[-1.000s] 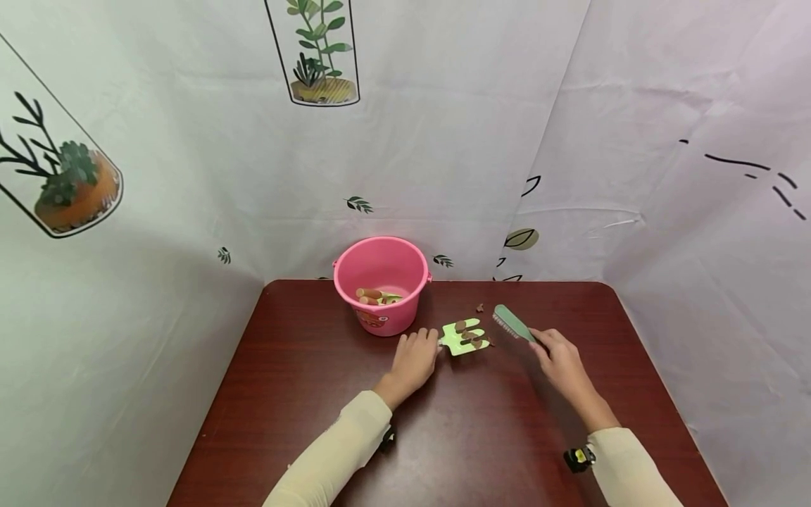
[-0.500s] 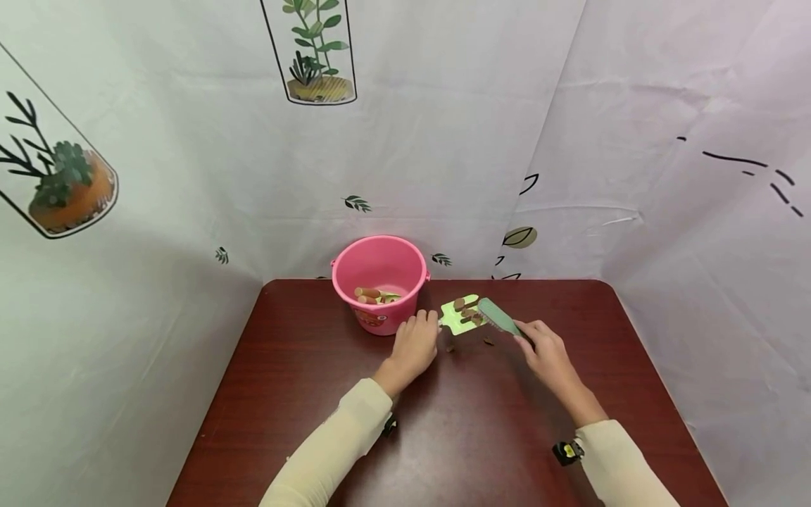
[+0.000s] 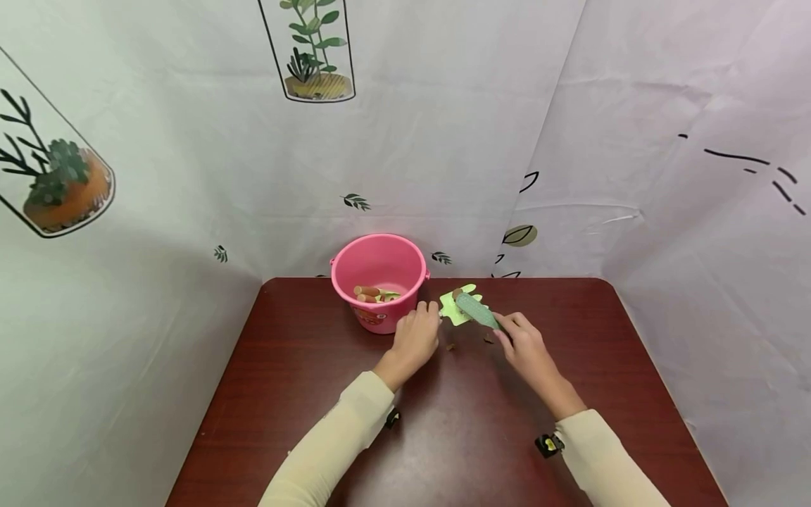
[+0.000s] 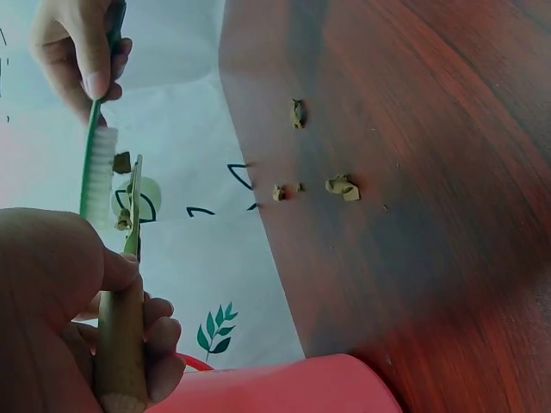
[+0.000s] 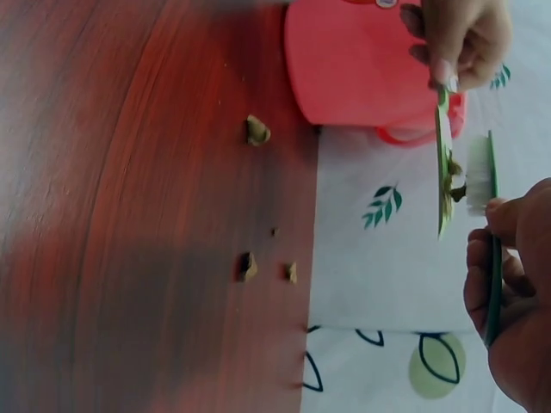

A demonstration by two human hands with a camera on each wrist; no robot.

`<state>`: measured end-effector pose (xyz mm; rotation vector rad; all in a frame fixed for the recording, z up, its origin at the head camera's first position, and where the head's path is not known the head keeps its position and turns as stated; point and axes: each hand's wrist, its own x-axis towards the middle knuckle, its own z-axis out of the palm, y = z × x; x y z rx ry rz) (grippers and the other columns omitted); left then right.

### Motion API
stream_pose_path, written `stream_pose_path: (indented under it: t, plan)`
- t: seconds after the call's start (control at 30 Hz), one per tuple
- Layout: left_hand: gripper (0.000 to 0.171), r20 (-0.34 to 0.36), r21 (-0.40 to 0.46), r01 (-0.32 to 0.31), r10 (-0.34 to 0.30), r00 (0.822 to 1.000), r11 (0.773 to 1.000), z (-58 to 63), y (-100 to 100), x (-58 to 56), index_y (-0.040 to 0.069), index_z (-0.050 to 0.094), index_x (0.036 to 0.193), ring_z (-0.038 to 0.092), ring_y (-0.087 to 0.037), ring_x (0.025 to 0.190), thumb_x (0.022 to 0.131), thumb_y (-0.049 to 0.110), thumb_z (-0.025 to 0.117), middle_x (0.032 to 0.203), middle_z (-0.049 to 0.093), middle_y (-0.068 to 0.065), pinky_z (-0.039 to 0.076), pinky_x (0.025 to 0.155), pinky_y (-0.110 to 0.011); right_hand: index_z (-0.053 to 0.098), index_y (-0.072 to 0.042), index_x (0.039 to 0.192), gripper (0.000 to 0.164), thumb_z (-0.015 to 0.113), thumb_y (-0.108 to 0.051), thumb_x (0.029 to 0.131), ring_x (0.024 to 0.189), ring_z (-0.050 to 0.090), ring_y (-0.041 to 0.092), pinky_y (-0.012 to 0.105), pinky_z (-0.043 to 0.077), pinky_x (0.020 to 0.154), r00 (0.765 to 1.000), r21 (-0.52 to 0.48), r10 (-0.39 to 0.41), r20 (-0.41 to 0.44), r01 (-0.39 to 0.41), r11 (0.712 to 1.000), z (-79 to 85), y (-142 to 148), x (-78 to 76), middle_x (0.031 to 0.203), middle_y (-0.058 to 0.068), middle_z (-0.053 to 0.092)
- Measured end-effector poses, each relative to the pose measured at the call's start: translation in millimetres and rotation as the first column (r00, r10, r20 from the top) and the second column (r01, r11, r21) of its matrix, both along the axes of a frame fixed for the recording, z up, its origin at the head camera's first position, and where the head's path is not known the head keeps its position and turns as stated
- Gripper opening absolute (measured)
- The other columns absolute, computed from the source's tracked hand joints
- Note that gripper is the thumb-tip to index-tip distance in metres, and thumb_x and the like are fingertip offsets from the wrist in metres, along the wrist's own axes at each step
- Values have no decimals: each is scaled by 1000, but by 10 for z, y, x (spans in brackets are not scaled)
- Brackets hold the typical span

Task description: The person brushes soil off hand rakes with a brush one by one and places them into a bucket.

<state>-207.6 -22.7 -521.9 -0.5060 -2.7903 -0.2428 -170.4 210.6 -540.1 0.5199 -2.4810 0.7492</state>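
My left hand (image 3: 415, 343) grips the wooden handle (image 4: 120, 344) of a light green garden hand fork (image 3: 450, 310), raised above the table beside the pink bucket (image 3: 380, 262). Brown dried pieces (image 4: 124, 218) lie on its tines. A green brush (image 3: 475, 310) with white bristles (image 5: 478, 176) is in my right hand (image 3: 529, 355), thumb and fingers round its handle. The bristles face the fork and come close to the pieces; whether they touch cannot be told. In the head view the brush hides part of the tines.
Several brown crumbs, such as this bigger one (image 4: 343, 188), are scattered on the dark red table (image 3: 443, 436) below the fork. Inside the bucket lie tools with wooden handles (image 3: 367, 290). A white patterned cloth (image 3: 443, 155) hangs behind the table.
The fork has risen off the table area and moved slightly farther back. My right hand has brought the brush leftward, over the tines. Crumbs once beyond the fork now show in front of it.
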Motion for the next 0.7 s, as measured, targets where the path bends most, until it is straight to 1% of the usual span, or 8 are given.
stream_pose_path:
  t: [0.07, 0.13, 0.3, 0.6, 0.7]
  plan:
    - [18, 4, -1, -2, 2, 1000, 1000, 4, 5, -7, 7, 59, 104, 68, -28, 71, 97, 20, 68, 89, 62, -10, 56, 58, -42, 68, 7, 127, 37, 75, 1, 91, 76, 60, 20, 32, 51, 61, 1000, 17, 4, 5, -4, 1000, 0, -44, -10, 98, 15, 61]
    - [18, 7, 2, -2, 2, 1000, 1000, 9, 11, -7, 7, 60, 105, 68, -28, 70, 97, 21, 68, 90, 62, -10, 56, 57, -42, 67, 8, 127, 37, 75, 0, 92, 77, 61, 21, 33, 53, 62, 1000, 39, 5, -9, -5, 999, -1, -79, -19, 98, 15, 61]
    - [21, 10, 12, -2, 1, 1000, 1000, 17, 21, -2, 7, 59, 106, 69, -27, 70, 99, 24, 68, 90, 62, -10, 56, 56, -41, 68, 8, 125, 36, 75, 1, 91, 78, 62, 23, 37, 55, 64, 996, 67, -8, -88, 14, 998, -13, -117, -46, 97, 16, 60]
    - [22, -19, 14, -1, 1, 1000, 1000, 40, 19, 22, 7, 59, 105, 68, -26, 69, 97, 23, 71, 87, 61, -10, 55, 55, -41, 69, 9, 124, 35, 75, 5, 89, 76, 63, 27, 39, 54, 62, 987, 28, -45, -152, 50, 998, 7, -65, -111, 95, 20, 60]
    - [21, -17, 12, 0, 1, 1000, 1000, 33, 16, 27, 7, 58, 104, 68, -26, 69, 98, 24, 70, 87, 60, -9, 55, 55, -40, 69, 9, 124, 35, 75, 5, 89, 75, 63, 27, 39, 54, 62, 987, 27, -56, -148, 60, 998, 1, -37, -126, 96, 20, 60]
